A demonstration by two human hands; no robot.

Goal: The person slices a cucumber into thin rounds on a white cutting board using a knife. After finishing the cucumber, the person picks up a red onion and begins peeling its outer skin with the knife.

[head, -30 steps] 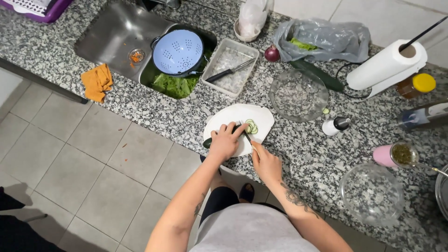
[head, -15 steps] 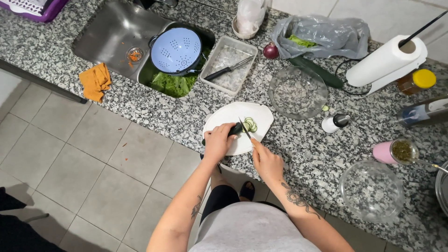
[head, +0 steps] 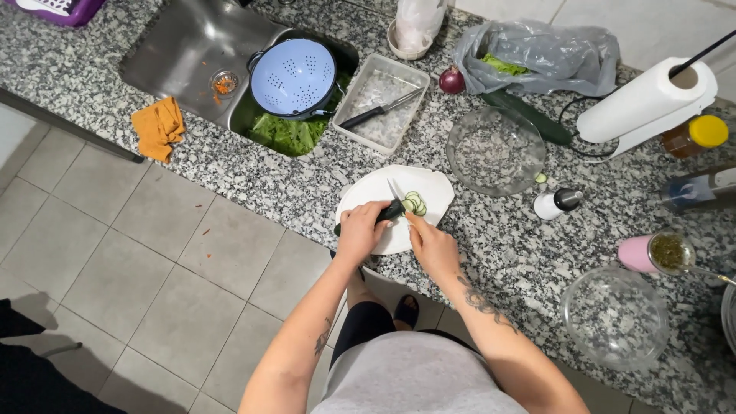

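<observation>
On the speckled grey granite counter (head: 253,172), close to its front edge, lies a white oval plastic cutting board (head: 368,195), within easy reach of the body. The left hand (head: 360,230) closes around the near end of a dark green cucumber (head: 387,213), fingers curled over it and pressing it down onto the board so it cannot roll. The right hand (head: 431,244) wraps the handle of a short steel-bladed knife (head: 395,192), whose blade stands nearly upright across the cucumber's far end, set for a crosswise cut. Pale round cucumber slices (head: 415,203) lie just past the blade toward the board's far right edge, clear of the holding hand.

A clear glass bowl (head: 495,150) stands near the board's far right corner. In the steel sink (head: 192,46) at the counter's far left sit a light blue perforated colander (head: 294,77) and green lettuce leaves (head: 285,134), where water can drain. Beside the sink, a clear rectangular tray (head: 360,107) holds a black-handled knife (head: 377,112), keeping it off the counter.
</observation>
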